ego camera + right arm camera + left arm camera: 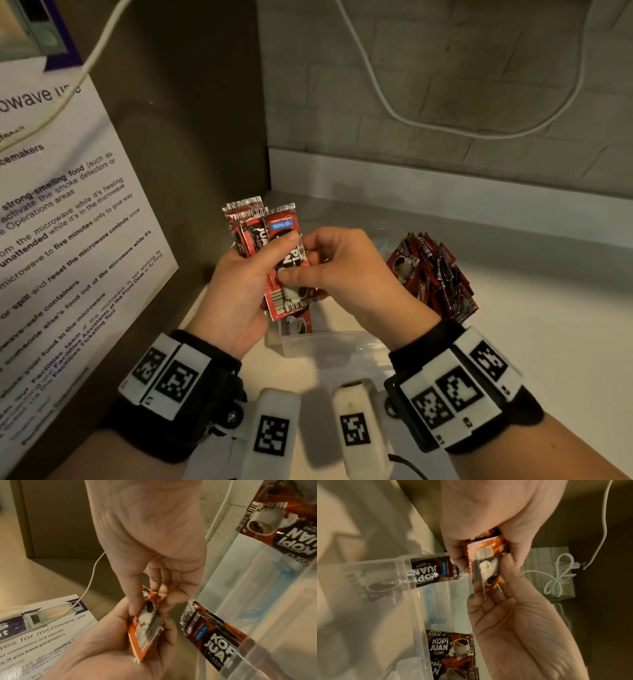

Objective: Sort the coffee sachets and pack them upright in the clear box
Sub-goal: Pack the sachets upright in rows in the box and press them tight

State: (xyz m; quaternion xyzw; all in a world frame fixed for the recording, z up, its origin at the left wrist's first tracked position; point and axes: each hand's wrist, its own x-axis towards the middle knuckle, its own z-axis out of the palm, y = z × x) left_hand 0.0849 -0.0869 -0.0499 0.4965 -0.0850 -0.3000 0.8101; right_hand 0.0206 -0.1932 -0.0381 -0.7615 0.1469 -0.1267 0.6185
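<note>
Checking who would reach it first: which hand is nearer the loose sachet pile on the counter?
Right. The right hand is beside the pile, just to its left; the left hand, gripping a bunch of sachets, is farther left, beyond the right hand.

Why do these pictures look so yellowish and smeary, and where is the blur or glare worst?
Head view: dim warm light, hard shadows on the pale countertop, straight edges bowed by the wide lens. Left wrist view: the red coffee sachets in the left hand are smeared, and the clear plastic box shows hazy reflections. Right wrist view: the right hand looks soft; glare streaks the box wall.
</note>
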